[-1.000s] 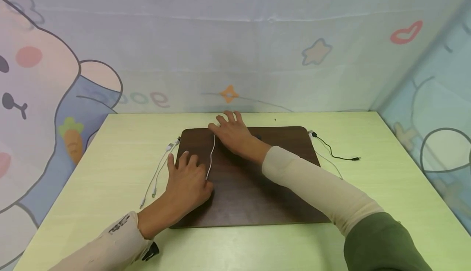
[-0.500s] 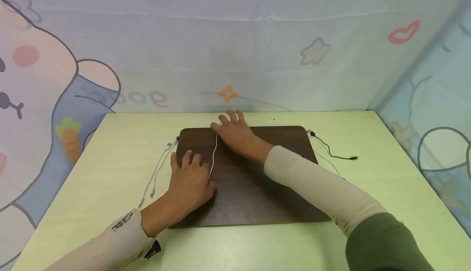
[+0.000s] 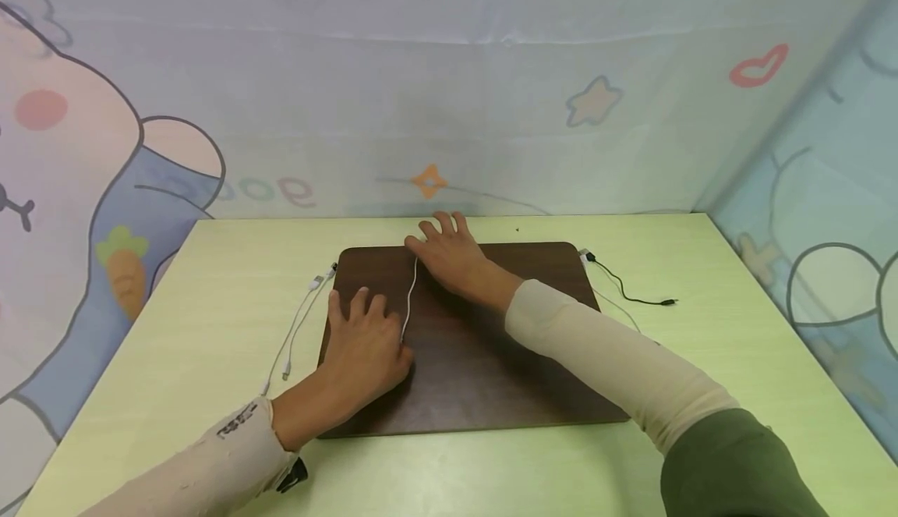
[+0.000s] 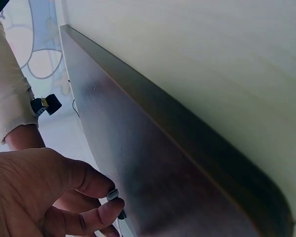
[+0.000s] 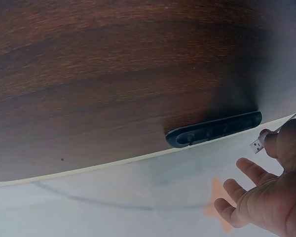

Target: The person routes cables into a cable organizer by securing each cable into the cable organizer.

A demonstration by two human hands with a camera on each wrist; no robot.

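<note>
Cable (image 3: 409, 302) runs between left hand (image 3: 369, 352) and right hand (image 3: 450, 258), pinched by each.

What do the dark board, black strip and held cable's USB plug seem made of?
Dark board: wood or wood-look laminate, satin, judging by grain streaks and sheen. Black strip: probably plastic or rubber; smooth, rounded ends. USB plug: likely metal, given its silvery shell.

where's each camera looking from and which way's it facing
Head: worn on the head, looks forward and down at the brown board; left hand, right hand, sleeves show.
Left wrist: worn there, looks along the board; left hand, pinching a small plug, and right sleeve show.
Right wrist: worn there, looks at the board's far edge and backdrop; right hand shows.
Head and right wrist share the white cable.
</note>
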